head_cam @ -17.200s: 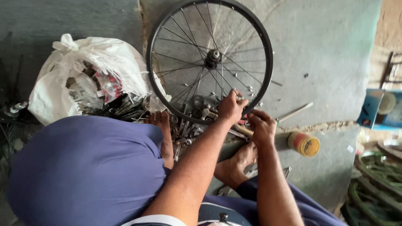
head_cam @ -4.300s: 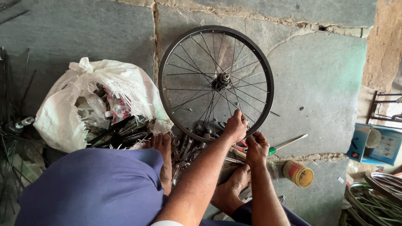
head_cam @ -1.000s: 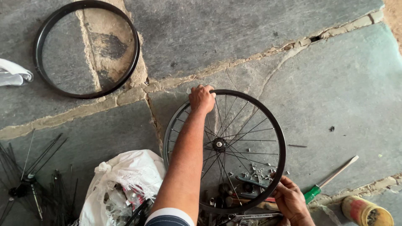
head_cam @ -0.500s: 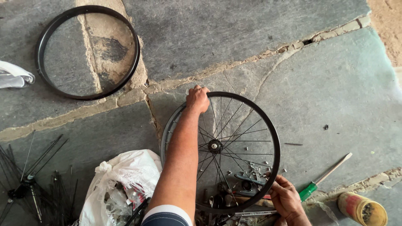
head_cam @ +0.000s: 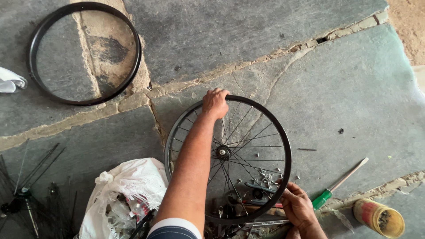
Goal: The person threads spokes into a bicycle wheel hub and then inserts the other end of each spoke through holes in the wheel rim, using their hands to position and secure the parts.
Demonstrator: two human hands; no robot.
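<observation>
Gripping far rim of black spoked bicycle wheel lying flat on grey stone floor, my left hand closed on it. Right hand at near rim, fingers curled, whether grasping I cannot tell. Risk: loose small metal parts under spokes snag, scatter if wheel turns.

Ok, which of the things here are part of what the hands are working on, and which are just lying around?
In hand: wheel, left hand gripping its rim, right hand at its near edge, small parts under the spokes.

Lying about: bare rim, white bag, screwdriver, tin, loose spokes.
</observation>
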